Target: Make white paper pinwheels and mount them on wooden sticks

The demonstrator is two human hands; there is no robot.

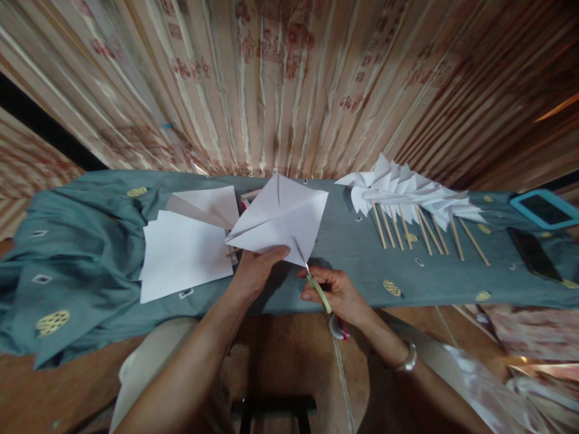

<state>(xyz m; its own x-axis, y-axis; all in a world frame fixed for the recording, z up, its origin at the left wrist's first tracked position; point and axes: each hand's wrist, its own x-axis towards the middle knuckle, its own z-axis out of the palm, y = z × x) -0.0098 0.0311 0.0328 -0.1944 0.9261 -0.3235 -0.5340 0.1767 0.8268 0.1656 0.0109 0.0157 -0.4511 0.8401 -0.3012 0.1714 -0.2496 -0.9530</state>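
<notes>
My left hand (259, 270) pinches the lower edge of a square sheet of white paper (294, 211), thumb on top and the other fingers underneath. The sheet is turned like a diamond, with slits or creases running in from its top and left corners. In my right hand (333, 292) is a pair of scissors (320, 293) with light green handles. Their blade lies over the paper near its lower right corner, pointing up and left toward the middle. Just left of the held sheet, a stack of white paper (187, 256) rests on the cloth.
A green patterned cloth (289, 289) covers the long table. At the right lie several white paper pinwheels (407, 190) on wooden sticks (429, 229). Beyond them are a black phone (534, 253) and a blue-framed tablet (545, 209). A patterned curtain (289, 90) hangs behind.
</notes>
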